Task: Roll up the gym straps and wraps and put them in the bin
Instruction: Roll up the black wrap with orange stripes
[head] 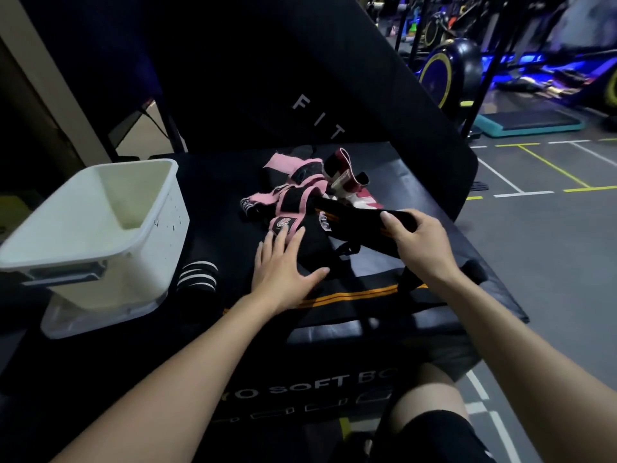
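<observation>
A heap of gym wraps lies on a black soft box (394,168): pink-and-black wraps (290,192), a maroon-and-white wrap (344,177) and a black strap with orange stripes (347,217). My right hand (417,242) grips one end of that black strap, lifted slightly above the box. Flat on black fabric, my left hand (283,265) has its fingers straight, the tips touching a pink wrap's label. A black wrap with white stripes (197,279) lies beside the white bin (96,235), which stands at the left and looks empty.
A second orange-striped black strap (354,294) runs along the box's near edge. A tall black pad (300,78) leans behind the box. Gym floor with painted lines (534,168) and exercise machines (450,68) lie to the right. My knee (430,409) is below the box.
</observation>
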